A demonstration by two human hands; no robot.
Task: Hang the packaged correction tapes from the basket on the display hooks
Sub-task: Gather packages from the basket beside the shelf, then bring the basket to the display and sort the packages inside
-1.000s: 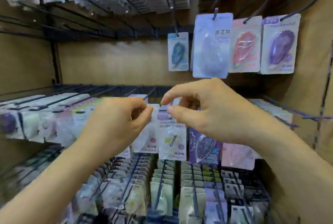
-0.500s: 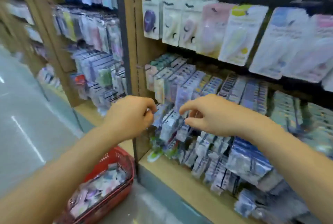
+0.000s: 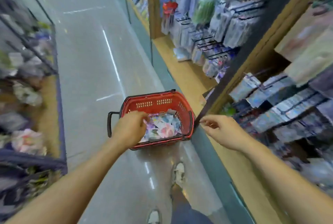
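Head view: left hand point(image 3: 131, 126) curls over packaged correction tapes point(image 3: 162, 127) in the basket point(image 3: 153, 96), grasp unclear, right hand point(image 3: 218, 130) loose and empty; best pinch one pack's top edge.

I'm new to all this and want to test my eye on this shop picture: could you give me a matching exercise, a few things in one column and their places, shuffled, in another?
Things:
1 left hand
2 right hand
3 red basket
4 white shoe

Places:
A stands on the grey floor, full of packets
B near the lower edge of the view
C down among the packets
D in the air right of the basket, holding nothing

Pairs: 1-C, 2-D, 3-A, 4-B
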